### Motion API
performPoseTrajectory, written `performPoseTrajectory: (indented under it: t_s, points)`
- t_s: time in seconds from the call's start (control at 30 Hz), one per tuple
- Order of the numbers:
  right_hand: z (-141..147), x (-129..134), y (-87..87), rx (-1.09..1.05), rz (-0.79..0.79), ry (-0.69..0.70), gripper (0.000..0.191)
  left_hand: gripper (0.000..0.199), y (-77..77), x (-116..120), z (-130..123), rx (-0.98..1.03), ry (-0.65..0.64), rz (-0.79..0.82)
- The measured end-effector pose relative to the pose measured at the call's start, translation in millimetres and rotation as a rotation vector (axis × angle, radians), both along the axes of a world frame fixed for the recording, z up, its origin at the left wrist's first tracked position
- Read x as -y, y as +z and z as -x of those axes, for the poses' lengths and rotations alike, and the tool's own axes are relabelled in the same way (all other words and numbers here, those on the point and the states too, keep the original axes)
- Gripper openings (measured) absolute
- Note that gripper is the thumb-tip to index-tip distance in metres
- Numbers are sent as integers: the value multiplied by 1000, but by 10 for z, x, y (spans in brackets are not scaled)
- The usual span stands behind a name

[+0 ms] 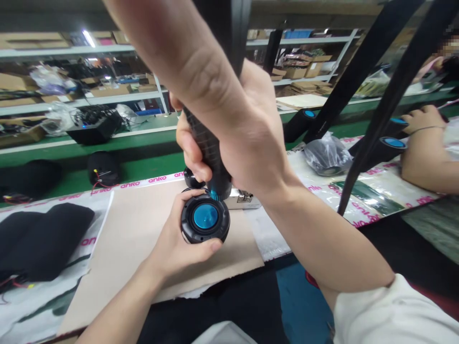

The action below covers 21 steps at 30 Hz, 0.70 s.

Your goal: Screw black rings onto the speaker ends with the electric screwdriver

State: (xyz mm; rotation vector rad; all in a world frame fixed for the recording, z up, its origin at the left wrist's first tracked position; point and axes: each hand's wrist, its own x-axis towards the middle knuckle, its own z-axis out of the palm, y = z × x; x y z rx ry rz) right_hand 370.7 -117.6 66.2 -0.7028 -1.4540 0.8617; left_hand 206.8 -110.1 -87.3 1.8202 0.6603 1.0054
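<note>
My left hand [175, 243] holds a round black speaker driver [205, 219] with a shiny blue centre, its rim gripped between thumb and fingers. My right hand [247, 134] wraps around the ribbed black handle of an electric screwdriver [202, 143], which hangs down from above. The screwdriver's blue collar [215, 194] is at the speaker's upper rim and appears to touch it. My right forearm hides the tool's upper part, and the bit tip is out of sight.
Beneath my hands lies a cardboard sheet [143, 239] on a white "anko" printed mat [333, 191]. A silver latched case [242, 199] sits behind it. Black padded pieces [43, 239] lie left. A co-worker's arm [423, 148] rests right, beside black cylinders with blue ends [383, 149].
</note>
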Motion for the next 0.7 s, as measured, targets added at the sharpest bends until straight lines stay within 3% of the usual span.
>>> performPoseTrajectory:
  t_s: [0.13, 0.27, 0.37, 0.47, 0.7]
  points:
    - [-150, 99, 22, -73, -47, 6, 70, 80, -4, 6, -11, 36, -2, 19]
    - [-409, 29, -193, -259, -315, -273, 65, 81, -23, 12, -8, 51, -7, 53]
    - [-593, -135, -519, -238, -236, -368, 54, 82, -34, 9, -2, 53, -4, 73]
    - [-673, -259, -762, -225, -189, -421, 59, 81, -27, 4, -5, 59, 8, 58]
    - [-668, -289, -855, -205, -103, -372, 59, 81, -17, -10, -27, 60, 11, 40]
